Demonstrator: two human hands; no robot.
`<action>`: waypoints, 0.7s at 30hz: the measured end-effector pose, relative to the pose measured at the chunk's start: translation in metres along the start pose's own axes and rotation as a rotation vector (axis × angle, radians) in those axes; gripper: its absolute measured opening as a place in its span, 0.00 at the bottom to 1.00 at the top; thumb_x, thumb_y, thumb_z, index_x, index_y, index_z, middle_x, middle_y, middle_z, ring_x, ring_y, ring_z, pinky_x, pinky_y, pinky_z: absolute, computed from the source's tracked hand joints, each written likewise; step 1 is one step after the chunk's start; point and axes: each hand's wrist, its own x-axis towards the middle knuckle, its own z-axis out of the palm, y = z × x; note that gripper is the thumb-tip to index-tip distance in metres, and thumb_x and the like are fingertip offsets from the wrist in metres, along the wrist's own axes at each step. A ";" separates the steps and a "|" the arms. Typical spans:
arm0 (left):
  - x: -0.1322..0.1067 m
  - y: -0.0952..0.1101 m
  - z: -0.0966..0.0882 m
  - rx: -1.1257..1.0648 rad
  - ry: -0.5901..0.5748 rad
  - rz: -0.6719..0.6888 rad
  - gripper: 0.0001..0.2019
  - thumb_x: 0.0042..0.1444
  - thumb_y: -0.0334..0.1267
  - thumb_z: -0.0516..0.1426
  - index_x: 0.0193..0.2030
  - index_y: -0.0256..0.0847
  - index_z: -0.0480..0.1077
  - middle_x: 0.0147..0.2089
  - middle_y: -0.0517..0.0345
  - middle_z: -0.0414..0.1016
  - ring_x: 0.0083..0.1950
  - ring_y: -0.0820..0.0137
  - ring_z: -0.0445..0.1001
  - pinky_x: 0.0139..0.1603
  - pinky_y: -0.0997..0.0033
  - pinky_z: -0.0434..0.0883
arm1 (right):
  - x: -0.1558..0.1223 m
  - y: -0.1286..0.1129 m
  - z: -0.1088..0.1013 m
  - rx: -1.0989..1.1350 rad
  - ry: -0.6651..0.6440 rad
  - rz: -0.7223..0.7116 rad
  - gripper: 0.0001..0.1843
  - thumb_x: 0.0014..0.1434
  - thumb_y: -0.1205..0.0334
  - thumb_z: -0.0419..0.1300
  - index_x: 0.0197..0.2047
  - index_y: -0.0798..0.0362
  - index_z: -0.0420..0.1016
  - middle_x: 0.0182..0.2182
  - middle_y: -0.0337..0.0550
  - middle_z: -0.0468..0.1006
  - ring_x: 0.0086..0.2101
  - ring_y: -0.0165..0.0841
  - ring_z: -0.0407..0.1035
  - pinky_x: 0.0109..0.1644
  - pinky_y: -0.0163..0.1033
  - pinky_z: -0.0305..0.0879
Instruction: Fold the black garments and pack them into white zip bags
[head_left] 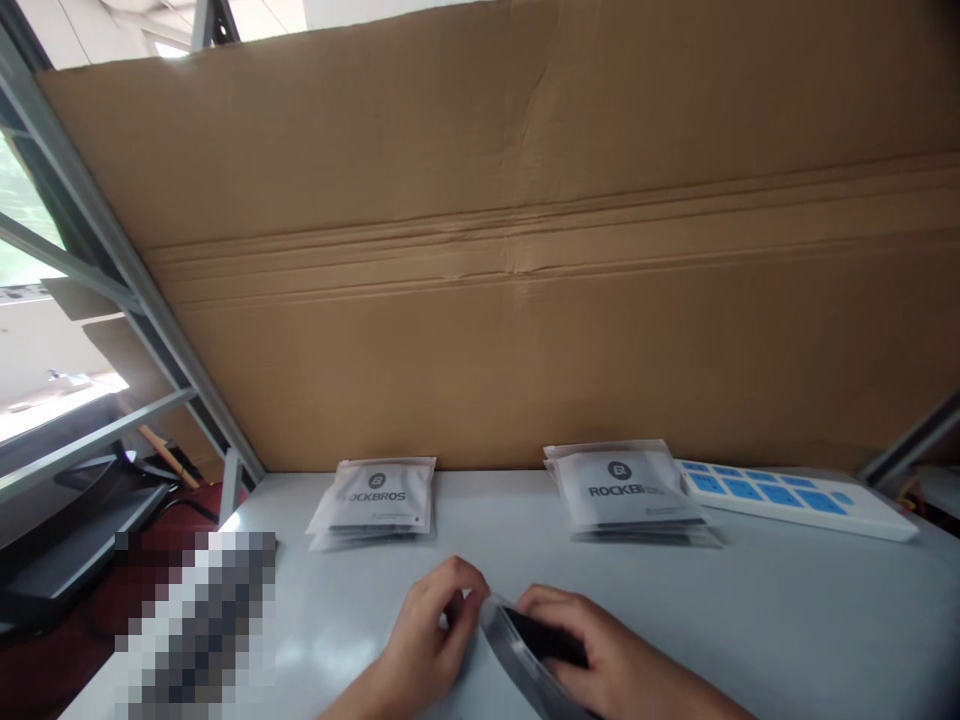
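Observation:
At the front of the table, my left hand (433,630) is closed, thumb and forefinger pinching the upper corner of a frosted plastic pouch (511,655). My right hand (600,640) is wrapped round a flat black item (553,640) at the pouch's open side. How far the item sits inside the pouch I cannot tell; its kind is hidden too. Beyond my hands lie two piles of frosted ROCKBROS pouches, a left pile (379,495) and a right pile (622,485), with dark contents showing at their lower edges.
A white strip with blue patches (795,492) lies at the back right, beside the right pile. Brown cardboard (525,330) stands upright along the table's (337,620) back edge. A grey metal frame (157,310) rises at the left. A pixelated patch hides the table's left edge.

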 end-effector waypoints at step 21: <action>0.003 0.001 -0.006 0.076 -0.121 -0.011 0.10 0.63 0.26 0.49 0.40 0.43 0.70 0.34 0.56 0.77 0.28 0.71 0.72 0.28 0.77 0.67 | -0.008 0.024 -0.028 0.167 -0.058 0.212 0.43 0.35 0.42 0.76 0.53 0.53 0.76 0.45 0.45 0.77 0.48 0.46 0.68 0.55 0.47 0.63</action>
